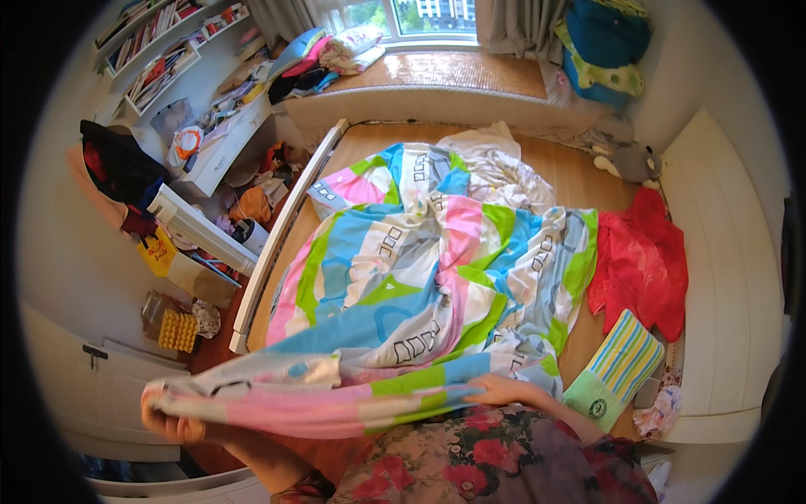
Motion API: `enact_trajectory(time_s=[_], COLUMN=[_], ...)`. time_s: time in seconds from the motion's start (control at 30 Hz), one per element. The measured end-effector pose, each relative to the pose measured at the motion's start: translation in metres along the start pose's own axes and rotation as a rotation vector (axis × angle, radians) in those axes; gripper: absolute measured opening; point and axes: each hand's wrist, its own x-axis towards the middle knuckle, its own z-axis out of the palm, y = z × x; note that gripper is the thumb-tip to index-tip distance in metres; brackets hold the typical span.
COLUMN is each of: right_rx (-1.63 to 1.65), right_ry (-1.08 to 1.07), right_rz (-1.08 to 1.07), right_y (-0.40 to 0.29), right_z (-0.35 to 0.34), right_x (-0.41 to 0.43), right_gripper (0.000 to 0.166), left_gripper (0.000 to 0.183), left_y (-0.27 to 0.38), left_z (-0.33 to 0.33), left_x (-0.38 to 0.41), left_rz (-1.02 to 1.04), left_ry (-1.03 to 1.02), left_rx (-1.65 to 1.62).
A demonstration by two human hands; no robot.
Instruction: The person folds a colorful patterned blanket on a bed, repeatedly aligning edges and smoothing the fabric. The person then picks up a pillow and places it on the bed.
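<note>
A large quilt cover (371, 258) with pink, blue, green and white patches lies crumpled over the wooden bed base (573, 340). My left hand (170, 419) grips one corner of it, out past the bed's near left end. The cloth is stretched in a band from there to my right hand (504, 392), which holds its edge close to my body. The band looks blurred. Behind the quilt cover, a pale bunched cloth (510, 173) rests on the boards.
At right lie a red cloth (642, 264), a striped green pillow (620, 365) and a grey plush toy (633, 162) beside the headboard (718, 277). A white bed rail (289, 233) runs along the left. Beyond it stand a cluttered desk (220, 157) and bags (201, 277).
</note>
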Motion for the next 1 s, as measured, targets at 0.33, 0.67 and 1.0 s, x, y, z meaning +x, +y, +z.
enact_trajectory(time_s=[0.33,0.67,1.0], right_rx=[0.389,-0.028,0.214], right_ry=[0.335,0.645,0.691], right_rz=[-0.006,0.875,1.063], right_y=[0.086,0.278,0.336], right_z=[-0.028,0.005,0.014], right_x=[-0.055,-0.018,0.032], right_gripper=[0.066,0.066,0.093], left_gripper=[0.011,0.069,0.032], left_y=[-0.011,0.051,0.032], left_z=[0.042,0.050,-0.010], left_x=[-0.085,-0.240,-0.323], left_rz=[-0.473,-1.180,-0.753], left_ry=[-0.791,-1.895,-2.489], left_rx=[0.186,0.039,0.789])
